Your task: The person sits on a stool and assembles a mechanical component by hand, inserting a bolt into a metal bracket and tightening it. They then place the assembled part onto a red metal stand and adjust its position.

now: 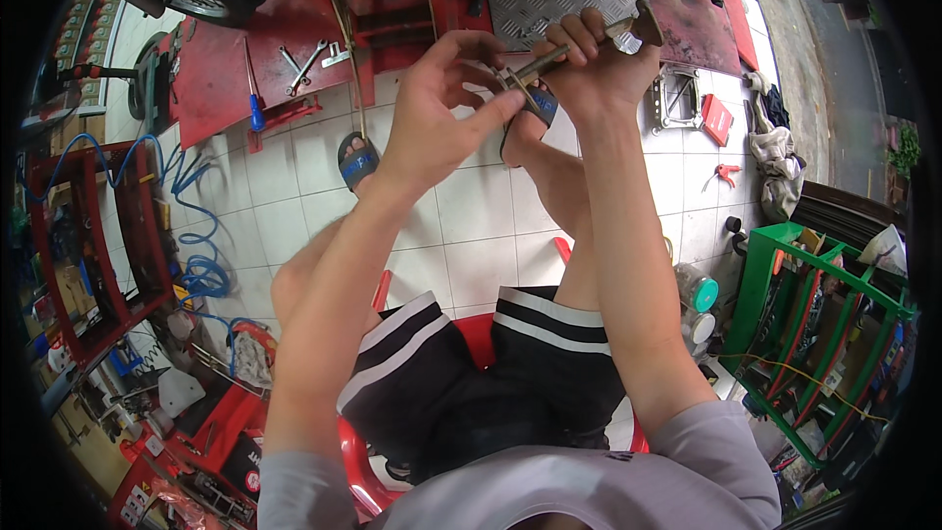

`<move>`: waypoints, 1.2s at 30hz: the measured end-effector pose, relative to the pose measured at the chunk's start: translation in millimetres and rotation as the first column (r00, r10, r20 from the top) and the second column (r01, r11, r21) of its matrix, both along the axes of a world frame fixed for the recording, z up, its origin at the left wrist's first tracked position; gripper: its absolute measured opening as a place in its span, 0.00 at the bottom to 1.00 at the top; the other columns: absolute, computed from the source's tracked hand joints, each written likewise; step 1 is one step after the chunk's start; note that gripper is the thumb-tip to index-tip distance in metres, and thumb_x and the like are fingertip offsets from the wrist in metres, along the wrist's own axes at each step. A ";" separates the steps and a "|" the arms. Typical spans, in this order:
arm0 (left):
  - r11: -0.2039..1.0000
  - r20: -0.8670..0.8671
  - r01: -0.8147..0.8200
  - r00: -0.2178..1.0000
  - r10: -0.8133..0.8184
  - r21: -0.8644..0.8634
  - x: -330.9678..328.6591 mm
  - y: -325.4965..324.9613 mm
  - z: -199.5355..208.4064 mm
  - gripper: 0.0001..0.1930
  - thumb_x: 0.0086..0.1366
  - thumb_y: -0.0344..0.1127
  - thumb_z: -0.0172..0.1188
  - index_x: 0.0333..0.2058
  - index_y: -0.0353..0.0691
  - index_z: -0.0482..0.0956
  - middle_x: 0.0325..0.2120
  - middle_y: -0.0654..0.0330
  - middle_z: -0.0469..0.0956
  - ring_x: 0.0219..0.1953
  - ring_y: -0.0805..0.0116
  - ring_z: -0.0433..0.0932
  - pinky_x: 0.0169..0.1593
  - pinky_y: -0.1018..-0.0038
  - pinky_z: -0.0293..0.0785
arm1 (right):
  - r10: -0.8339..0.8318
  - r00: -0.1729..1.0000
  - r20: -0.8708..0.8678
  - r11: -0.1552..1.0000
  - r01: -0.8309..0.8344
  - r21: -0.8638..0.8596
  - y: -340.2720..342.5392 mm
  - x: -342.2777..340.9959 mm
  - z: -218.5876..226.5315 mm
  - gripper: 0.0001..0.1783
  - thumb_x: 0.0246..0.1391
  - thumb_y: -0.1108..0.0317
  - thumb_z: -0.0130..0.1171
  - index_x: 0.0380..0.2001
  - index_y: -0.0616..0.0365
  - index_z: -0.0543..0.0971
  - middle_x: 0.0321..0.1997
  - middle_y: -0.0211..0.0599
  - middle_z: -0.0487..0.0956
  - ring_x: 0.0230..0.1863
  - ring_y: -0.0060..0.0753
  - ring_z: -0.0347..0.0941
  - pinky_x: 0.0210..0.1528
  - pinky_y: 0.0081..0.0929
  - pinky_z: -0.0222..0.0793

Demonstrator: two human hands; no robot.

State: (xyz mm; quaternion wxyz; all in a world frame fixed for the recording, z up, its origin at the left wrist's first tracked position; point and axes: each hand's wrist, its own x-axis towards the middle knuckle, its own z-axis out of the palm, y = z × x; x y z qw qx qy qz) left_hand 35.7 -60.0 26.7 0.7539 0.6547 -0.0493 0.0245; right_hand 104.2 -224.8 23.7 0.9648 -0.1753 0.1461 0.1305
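Metal, dull and partly threaded, makes up the rod [542, 64] at 1 o'clock, tilted so its wide end points toward 2 o'clock. The right hand [610, 67] has its fingers curled around it, gripping it firmly. Just beside, at 12 o'clock, the left hand [442, 113] cups the rod's other end: its fingers are bent and spaced apart, with the thumb at a thin crosspiece [525, 86]; I cannot tell whether they pinch it. At 10 o'clock a blue-handled screwdriver [256, 113] lies near wrenches [310, 67] on a red platform [211, 69]. A red box [717, 120] sits on white tiles [478, 211] at 2 o'clock, a green rack [767, 247] stands at 3, and a coiled blue hose [204, 277] lies at 9.
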 end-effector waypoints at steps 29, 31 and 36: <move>0.994 -0.257 0.051 0.966 -0.024 0.101 6.0 5.4 -11.0 0.13 0.57 0.34 0.66 0.38 0.33 0.77 0.26 0.60 0.80 0.28 0.76 0.76 0.32 0.77 0.72 | 0.068 0.993 0.095 0.989 -0.080 0.123 -4.3 -3.3 0.0 0.27 0.48 0.39 0.46 0.17 0.51 0.58 0.14 0.26 0.53 0.17 0.22 0.47 0.28 0.24 0.47; 0.944 -0.067 -0.006 0.997 0.030 0.331 3.3 2.5 -13.3 0.15 0.54 0.34 0.68 0.39 0.34 0.77 0.25 0.60 0.79 0.29 0.74 0.76 0.31 0.77 0.72 | 0.040 0.997 0.068 0.993 -0.047 0.106 -0.8 -3.7 4.2 0.27 0.49 0.39 0.45 0.17 0.51 0.57 0.14 0.26 0.53 0.17 0.22 0.47 0.28 0.24 0.47; 0.899 0.196 -0.105 0.980 0.022 0.426 0.4 -1.7 1.7 0.20 0.49 0.36 0.71 0.40 0.35 0.76 0.27 0.59 0.79 0.28 0.71 0.76 0.31 0.76 0.72 | -0.039 0.999 0.008 0.999 0.039 -0.009 0.3 -3.7 6.1 0.28 0.49 0.38 0.43 0.17 0.51 0.57 0.14 0.26 0.53 0.16 0.23 0.47 0.27 0.25 0.46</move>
